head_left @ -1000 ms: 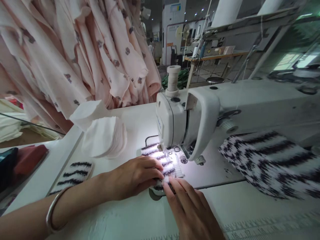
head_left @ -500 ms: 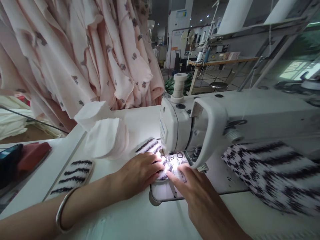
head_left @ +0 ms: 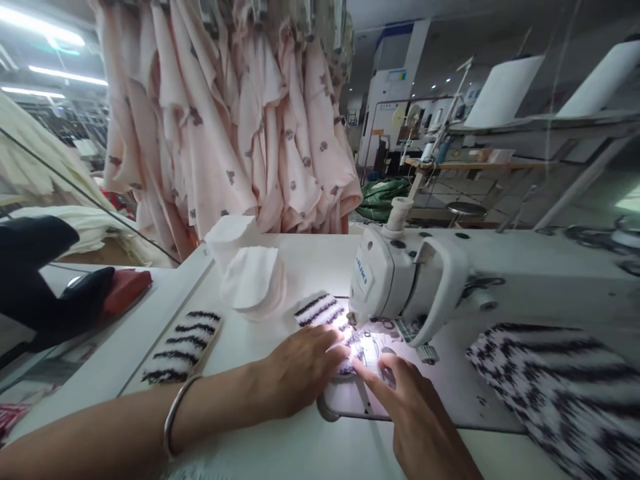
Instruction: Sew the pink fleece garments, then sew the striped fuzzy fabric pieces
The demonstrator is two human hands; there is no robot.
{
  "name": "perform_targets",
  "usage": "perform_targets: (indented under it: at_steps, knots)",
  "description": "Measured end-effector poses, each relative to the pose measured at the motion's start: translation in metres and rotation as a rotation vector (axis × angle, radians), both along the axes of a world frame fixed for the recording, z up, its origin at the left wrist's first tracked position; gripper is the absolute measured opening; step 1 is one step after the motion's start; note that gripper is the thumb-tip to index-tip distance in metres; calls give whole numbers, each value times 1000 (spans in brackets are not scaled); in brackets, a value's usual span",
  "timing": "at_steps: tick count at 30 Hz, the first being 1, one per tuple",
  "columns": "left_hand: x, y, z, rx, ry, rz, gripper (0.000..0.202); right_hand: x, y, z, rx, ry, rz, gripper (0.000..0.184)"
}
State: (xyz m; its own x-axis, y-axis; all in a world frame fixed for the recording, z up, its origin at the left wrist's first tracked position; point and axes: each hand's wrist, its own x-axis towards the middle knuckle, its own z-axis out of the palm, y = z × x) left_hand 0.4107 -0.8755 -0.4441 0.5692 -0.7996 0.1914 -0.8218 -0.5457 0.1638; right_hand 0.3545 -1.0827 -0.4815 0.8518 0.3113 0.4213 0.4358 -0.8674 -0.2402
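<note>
Under the needle of a white sewing machine (head_left: 383, 273) lies a small fuzzy fabric piece (head_left: 320, 309) with black and white stripes. My left hand (head_left: 303, 363) rests palm down on it, fingers stretched over the part beside the presser foot. Opposite, my right hand (head_left: 400, 380) reaches in low over the metal bed, its thumb tip at the edge of the piece and its fingers slightly bent and apart. Bright lamp glare washes out the needle area. A second striped piece (head_left: 185, 347) lies on the table left of my left forearm.
White stacked fabric pieces (head_left: 255, 283) stand behind my left hand. A larger striped fabric (head_left: 565, 380) lies right of the machine. Pink printed garments (head_left: 240, 133) hang behind the table. Thread cones (head_left: 505, 90) stand at upper right; a red and black item (head_left: 125, 290) lies left.
The camera view has tilted up and turned left, so everything sits lower and further right. Both hands stay at the striped piece, with hardly any visible movement against the machine.
</note>
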Motion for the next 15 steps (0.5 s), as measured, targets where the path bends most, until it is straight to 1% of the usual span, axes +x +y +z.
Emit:
perform_targets:
  at_steps: [5, 8, 11, 13, 15]
  knots:
    - [-7, -3, 6, -44, 1, 6, 22, 1, 4, 2, -33, -27, -28, 73]
    - [-2, -3, 5, -65, 7, 0, 22, 2, 8, 7, -51, -15, -34, 74]
    - [2, 3, 5, -68, 7, -30, 19, -4, 11, 14, -59, -24, -25, 73]
    - [-1, 11, 9, -63, 15, -62, 18, -12, 9, 15, -82, -52, 26, 70]
    - [-7, 19, 20, -62, 57, -119, 18, -22, 5, 13, -122, -106, 98, 67]
